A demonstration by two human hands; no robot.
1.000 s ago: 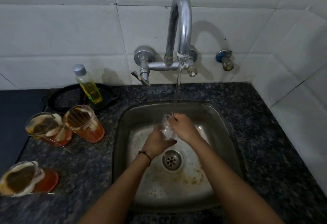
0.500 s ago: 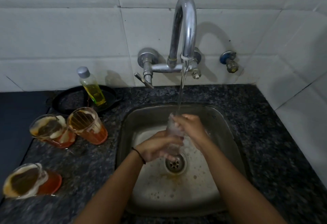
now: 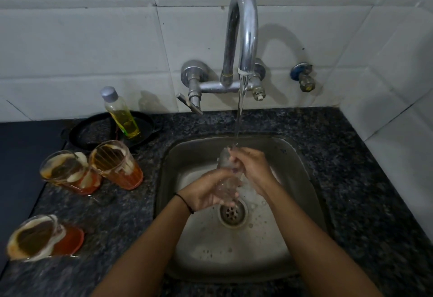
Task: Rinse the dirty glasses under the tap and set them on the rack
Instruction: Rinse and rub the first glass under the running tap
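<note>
- Two hands meet over a steel sink (image 3: 168, 179) that is set into a dark speckled counter (image 3: 365, 179).
- Above the sink, a curved chrome tap (image 3: 242, 34) on the tiled wall runs a thin stream of water straight down onto the top of a clear glass (image 3: 228, 174).
- Left hand (image 3: 206, 191) curls around the lower part of the glass, fingers wrapped close from the left, with a thin black band at the wrist.
- Right hand (image 3: 251, 167) closes on the upper part, fingers bent over the rim and the thumb side pressed to the wall of the glass.
- Glass stands nearly upright, long axis running up and down with a slight lean; the upper end sits under the stream and the lower end hangs just above the drain (image 3: 233, 213). Which end is the mouth cannot be told through the hands and the water.
- Three dirty glasses (image 3: 117, 167) with orange bases lie or lean on the counter left of the sink, smeared brown and white inside.
- Behind them a bottle of yellow liquid (image 3: 121, 113) stands in a black pan (image 3: 93, 132).
</note>
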